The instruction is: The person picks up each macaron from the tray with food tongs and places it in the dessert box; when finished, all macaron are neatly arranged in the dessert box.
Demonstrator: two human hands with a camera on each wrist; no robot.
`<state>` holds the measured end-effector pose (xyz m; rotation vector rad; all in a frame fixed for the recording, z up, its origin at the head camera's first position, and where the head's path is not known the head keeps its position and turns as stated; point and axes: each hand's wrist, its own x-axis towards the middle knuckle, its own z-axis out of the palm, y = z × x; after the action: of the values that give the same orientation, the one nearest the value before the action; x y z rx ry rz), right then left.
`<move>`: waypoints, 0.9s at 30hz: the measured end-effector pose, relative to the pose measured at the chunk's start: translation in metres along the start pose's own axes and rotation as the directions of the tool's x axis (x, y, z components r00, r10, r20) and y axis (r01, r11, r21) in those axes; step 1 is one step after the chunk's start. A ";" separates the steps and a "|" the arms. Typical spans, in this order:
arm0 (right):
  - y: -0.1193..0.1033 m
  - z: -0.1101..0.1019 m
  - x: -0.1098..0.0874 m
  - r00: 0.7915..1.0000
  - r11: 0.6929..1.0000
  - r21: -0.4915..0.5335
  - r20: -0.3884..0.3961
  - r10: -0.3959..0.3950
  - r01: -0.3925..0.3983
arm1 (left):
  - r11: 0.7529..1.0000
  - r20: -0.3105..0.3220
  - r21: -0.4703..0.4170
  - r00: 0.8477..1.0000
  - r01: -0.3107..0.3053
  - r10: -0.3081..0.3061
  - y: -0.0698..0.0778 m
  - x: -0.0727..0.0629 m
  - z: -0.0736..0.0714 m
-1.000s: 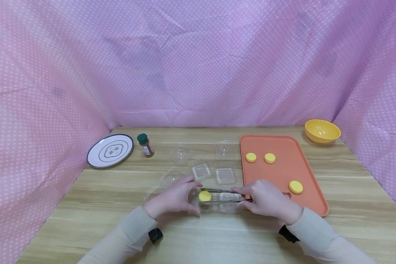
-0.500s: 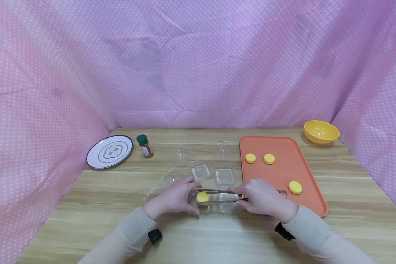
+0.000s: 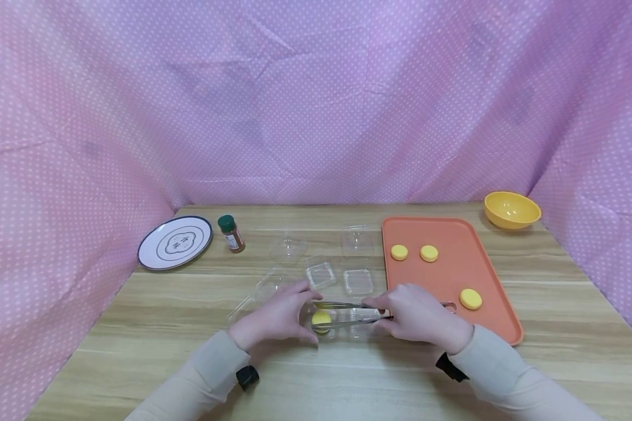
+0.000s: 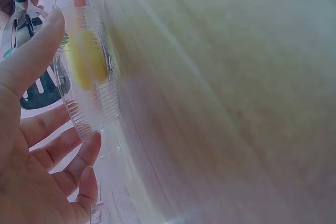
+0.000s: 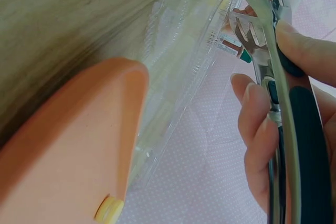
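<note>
My right hand (image 3: 418, 313) grips metal tongs (image 5: 286, 108) with dark handle grips; their slotted heads stand apart. A round yellow cake-like piece (image 3: 321, 319) sits in a clear plastic box (image 4: 84, 103), below the tong heads in the head view. My left hand (image 3: 278, 314) holds that box at its left end, thumb on one side and fingertips at the opposite lower edge. In the left wrist view, the yellow piece (image 4: 86, 59) shows through the ribbed wall, and one tong head (image 4: 44, 90) hangs beside the box's open side.
An orange tray (image 3: 450, 231) at right bears several yellow pieces (image 3: 470, 299). More clear boxes (image 3: 358, 281) stand behind my hands. A white plate (image 3: 155, 250) and a green-capped spice jar (image 3: 232, 234) are at back left, a yellow bowl (image 3: 512, 210) at back right.
The yellow piece has shifted left and down into the box, and the tongs have let go of it. My right hand has moved slightly left; my left hand has stayed put.
</note>
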<state>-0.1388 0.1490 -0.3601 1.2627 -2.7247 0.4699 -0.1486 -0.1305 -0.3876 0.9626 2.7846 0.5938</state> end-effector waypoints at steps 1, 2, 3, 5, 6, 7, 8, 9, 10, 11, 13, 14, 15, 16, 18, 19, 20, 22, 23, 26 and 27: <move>0.000 0.000 0.000 1.000 1.000 0.001 -0.002 -0.004 0.004 | 1.000 -0.001 -0.004 1.000 -0.002 0.002 0.000 0.000 0.000; 0.000 0.000 0.000 1.000 1.000 0.002 -0.005 -0.008 0.009 | 1.000 0.001 -0.002 1.000 -0.002 0.002 0.000 0.000 0.000; 0.000 0.000 -0.001 1.000 1.000 0.004 -0.006 -0.012 0.012 | 1.000 0.001 -0.002 1.000 -0.002 0.002 -0.001 0.000 0.001; 0.001 0.000 -0.001 1.000 1.000 0.012 -0.007 -0.017 0.017 | 1.000 0.004 0.002 1.000 0.000 0.000 -0.001 0.000 0.001; 0.001 -0.001 -0.002 1.000 1.000 0.015 -0.008 -0.019 0.019 | 1.000 0.004 -0.003 1.000 -0.001 0.001 -0.001 0.000 0.001; 0.001 -0.001 -0.002 1.000 1.000 0.024 -0.009 -0.018 0.018 | 1.000 0.004 -0.007 1.000 -0.004 0.004 -0.001 0.000 0.001; 0.001 -0.002 -0.003 1.000 0.999 0.035 -0.009 -0.013 0.013 | 1.000 0.007 -0.005 1.000 -0.003 0.003 -0.001 0.000 0.001; 0.002 -0.003 -0.003 1.000 0.999 0.051 -0.006 -0.006 0.007 | 1.000 0.009 -0.006 1.000 -0.004 0.004 -0.001 0.000 0.001; 0.002 -0.003 -0.004 1.000 0.998 0.067 -0.007 0.002 -0.001 | 1.000 0.009 -0.007 1.000 -0.005 0.005 -0.001 0.001 0.001; 0.003 -0.004 -0.005 1.000 0.997 0.082 -0.008 0.010 -0.009 | 1.000 0.011 -0.002 1.000 -0.004 0.004 -0.001 0.001 0.000; 0.004 -0.005 -0.006 0.999 0.993 0.116 -0.003 0.033 -0.033 | 1.000 0.014 0.006 1.000 -0.005 0.005 -0.001 0.001 0.000; 0.005 -0.005 -0.007 0.999 0.991 0.129 0.001 0.044 -0.044 | 1.000 0.015 0.011 1.000 -0.005 0.005 -0.002 0.001 0.000; 0.005 -0.006 -0.008 0.999 0.989 0.140 0.003 0.052 -0.052 | 1.000 0.016 0.015 1.000 -0.006 0.006 -0.002 0.002 0.001; 0.006 -0.005 -0.008 0.998 0.988 0.145 0.003 0.059 -0.059 | 1.000 0.016 0.018 1.000 -0.006 0.006 -0.002 0.002 0.001; 0.007 -0.005 -0.010 0.998 0.986 0.152 0.002 0.066 -0.066 | 1.000 0.021 0.027 1.000 -0.004 0.004 -0.002 0.001 0.000; 0.007 -0.005 -0.010 0.998 0.986 0.152 -0.002 0.067 -0.065 | 1.000 0.024 0.025 1.000 -0.003 0.002 -0.001 0.001 0.000; 0.007 -0.005 -0.011 0.998 0.985 0.156 -0.005 0.068 -0.067 | 1.000 0.028 0.029 1.000 -0.001 0.001 -0.001 0.001 -0.001; 0.007 -0.006 -0.013 0.997 0.984 0.164 -0.008 0.074 -0.072 | 0.999 0.036 0.035 0.999 0.001 -0.002 0.001 0.000 -0.002; 0.007 -0.006 -0.014 0.997 0.983 0.170 -0.009 0.078 -0.075 | 0.999 0.039 0.037 0.999 0.001 -0.003 0.001 0.000 -0.002; 0.008 -0.008 -0.017 0.996 0.978 0.190 -0.015 0.089 -0.085 | 0.999 0.045 0.041 0.999 -0.002 0.000 0.001 0.000 -0.003; 0.008 -0.009 -0.018 0.996 0.977 0.196 -0.022 0.091 -0.085 | 0.999 0.047 0.044 0.999 -0.001 -0.001 0.000 0.000 -0.003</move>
<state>-0.1337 0.1700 -0.3579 1.1670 -2.7740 0.7760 -0.1490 -0.1309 -0.3850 0.9720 2.7674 0.5055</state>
